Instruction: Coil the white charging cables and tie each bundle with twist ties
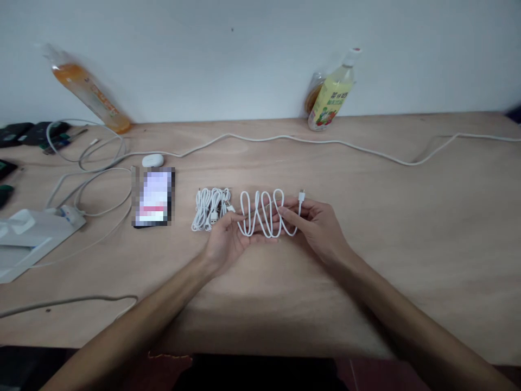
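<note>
A white USB cable is spread in several loose zigzag loops between my two hands, just above the table. My left hand holds its left end, thumb on top near the plug and fingers stretched beneath the loops. With thumb and fingers, my right hand pinches the loops at the right. One plug sticks up past the right fingers. Beside my left hand lies a pile of bundled white cables, partly behind the held cable's end; a USB plug shows on it.
A phone and a white earbud case lie to the left. Further left are a white power strip and tangled cords. A long white cord crosses the back. An orange drink bottle and a yellow one stand by the wall.
</note>
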Demonstrator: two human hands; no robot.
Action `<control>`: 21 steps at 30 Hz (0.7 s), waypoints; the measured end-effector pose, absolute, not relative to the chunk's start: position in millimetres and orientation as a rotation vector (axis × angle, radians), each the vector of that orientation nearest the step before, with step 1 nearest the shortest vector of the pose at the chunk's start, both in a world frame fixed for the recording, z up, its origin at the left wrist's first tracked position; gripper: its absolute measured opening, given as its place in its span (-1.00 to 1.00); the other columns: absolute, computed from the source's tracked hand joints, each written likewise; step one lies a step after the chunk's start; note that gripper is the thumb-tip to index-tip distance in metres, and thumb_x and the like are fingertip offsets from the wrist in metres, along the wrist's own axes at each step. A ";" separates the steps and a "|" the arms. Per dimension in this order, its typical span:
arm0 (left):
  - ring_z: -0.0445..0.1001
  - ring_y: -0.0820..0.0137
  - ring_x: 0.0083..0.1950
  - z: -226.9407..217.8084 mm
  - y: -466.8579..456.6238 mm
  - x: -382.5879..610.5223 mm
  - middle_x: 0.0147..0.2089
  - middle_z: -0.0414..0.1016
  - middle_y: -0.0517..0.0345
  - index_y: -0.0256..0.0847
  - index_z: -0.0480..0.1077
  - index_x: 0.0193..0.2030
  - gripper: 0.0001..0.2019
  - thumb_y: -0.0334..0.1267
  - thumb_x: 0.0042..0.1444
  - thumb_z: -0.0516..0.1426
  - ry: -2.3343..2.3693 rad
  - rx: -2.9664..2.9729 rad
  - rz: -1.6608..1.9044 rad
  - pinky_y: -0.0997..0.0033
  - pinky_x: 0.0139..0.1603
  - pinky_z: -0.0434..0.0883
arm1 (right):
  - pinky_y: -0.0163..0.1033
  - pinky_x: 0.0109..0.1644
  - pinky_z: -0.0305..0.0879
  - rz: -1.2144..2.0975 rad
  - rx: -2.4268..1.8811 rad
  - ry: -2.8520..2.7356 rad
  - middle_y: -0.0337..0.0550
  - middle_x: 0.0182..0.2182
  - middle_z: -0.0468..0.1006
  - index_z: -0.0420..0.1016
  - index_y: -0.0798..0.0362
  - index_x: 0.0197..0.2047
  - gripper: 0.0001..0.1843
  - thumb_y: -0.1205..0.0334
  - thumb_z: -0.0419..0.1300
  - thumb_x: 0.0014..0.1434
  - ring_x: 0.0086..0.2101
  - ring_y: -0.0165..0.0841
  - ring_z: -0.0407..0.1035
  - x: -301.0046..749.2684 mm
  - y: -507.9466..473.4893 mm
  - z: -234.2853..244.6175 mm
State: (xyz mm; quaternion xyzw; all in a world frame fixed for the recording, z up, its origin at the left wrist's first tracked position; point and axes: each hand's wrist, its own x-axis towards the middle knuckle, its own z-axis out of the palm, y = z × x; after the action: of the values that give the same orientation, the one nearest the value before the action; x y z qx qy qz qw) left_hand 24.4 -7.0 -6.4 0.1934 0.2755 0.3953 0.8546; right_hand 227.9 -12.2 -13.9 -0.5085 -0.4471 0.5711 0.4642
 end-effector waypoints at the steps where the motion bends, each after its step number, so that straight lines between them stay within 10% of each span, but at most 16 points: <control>1: 0.65 -0.16 0.32 -5.8 -7.2 24.5 0.29 0.69 -0.29 -0.34 0.38 0.53 -0.30 -0.36 0.23 0.06 0.583 0.399 0.833 -0.25 0.30 0.60 | -0.15 -0.28 0.55 1.392 -1.254 -1.097 -0.13 -0.35 0.77 0.82 -0.01 -0.18 -0.65 -0.09 0.57 0.11 -0.40 -0.30 0.57 228.0 -12.2 -13.8; 21: 0.63 -0.20 0.36 -5.5 -6.3 23.3 0.36 0.64 -0.31 -0.34 0.33 0.56 -0.27 -0.35 0.23 0.02 0.514 0.341 0.822 -0.31 0.35 0.55 | -0.23 -0.44 0.38 1.217 -1.333 -1.053 -0.11 -0.37 0.75 0.75 0.03 -0.13 -0.58 -0.13 0.51 0.14 -0.46 -0.32 0.50 231.9 -10.8 -9.2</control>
State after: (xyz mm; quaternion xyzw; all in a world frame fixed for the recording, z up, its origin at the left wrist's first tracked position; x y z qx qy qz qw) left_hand 23.3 -6.3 -5.5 0.1631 0.2457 0.3932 0.8709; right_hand 231.9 -10.8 -9.2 -0.5515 -0.4360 0.5038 0.5020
